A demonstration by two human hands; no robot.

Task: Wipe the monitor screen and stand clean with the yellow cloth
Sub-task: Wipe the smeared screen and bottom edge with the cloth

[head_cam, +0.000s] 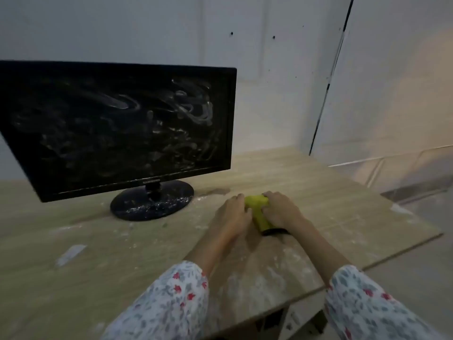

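Nearest, at 6 o'clock: two floral sleeves (171, 298), forearms reaching forward over a dusty wooden tabletop (73, 278). Further out, just right of centre: left hand (235, 212) and right hand (282, 209) side by side, fingers (234, 200) curled down and clamped on the yellow cloth (257, 209) — bunched between both hands, resting on the tabletop. Something dark at the cloth's near end, under the right wrist; unclear what. At 10 o'clock from the hands, nearby but apart: round black stand (152, 201), flecked with white dust. Above it, toward 11 o'clock: monitor (117, 126), dark screen smeared with pale swirls — heaviest on its right half. Beyond, grey wall (171, 28).
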